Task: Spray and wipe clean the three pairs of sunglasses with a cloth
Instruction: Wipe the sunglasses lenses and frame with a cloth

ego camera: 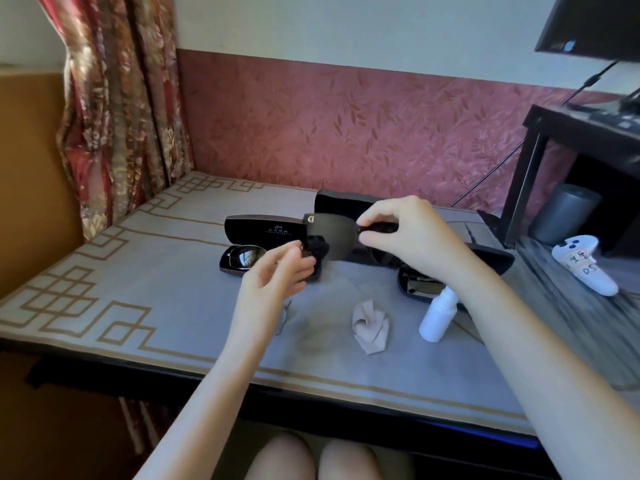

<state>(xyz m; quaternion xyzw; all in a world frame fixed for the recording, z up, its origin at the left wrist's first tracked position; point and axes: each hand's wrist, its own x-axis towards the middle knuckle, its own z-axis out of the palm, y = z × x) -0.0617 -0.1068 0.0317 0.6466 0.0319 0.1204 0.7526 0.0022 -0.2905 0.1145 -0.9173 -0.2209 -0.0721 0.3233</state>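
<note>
Above the tabletop (173, 306), our right hand (398, 230) pinches the sunglasses (334, 233) by one end while our left hand (277, 271) grips a dark cloth (315, 252); we should rub each lens lightly.

We cannot read the print inside the lid of the open black glasses case (277, 231) at left. Our right hand (398, 226) covers one end of the black dark-lensed sunglasses (334, 235) and most of the second black case (343, 199) behind. Our right forearm (485, 299) hides part of the third case (412, 285). The dark crumpled cloth (317, 251) in our left hand (277, 275) is blurred. The black monitor (588, 22) is cropped top right, and the label on the white controller (585, 268) is smeared.
</note>
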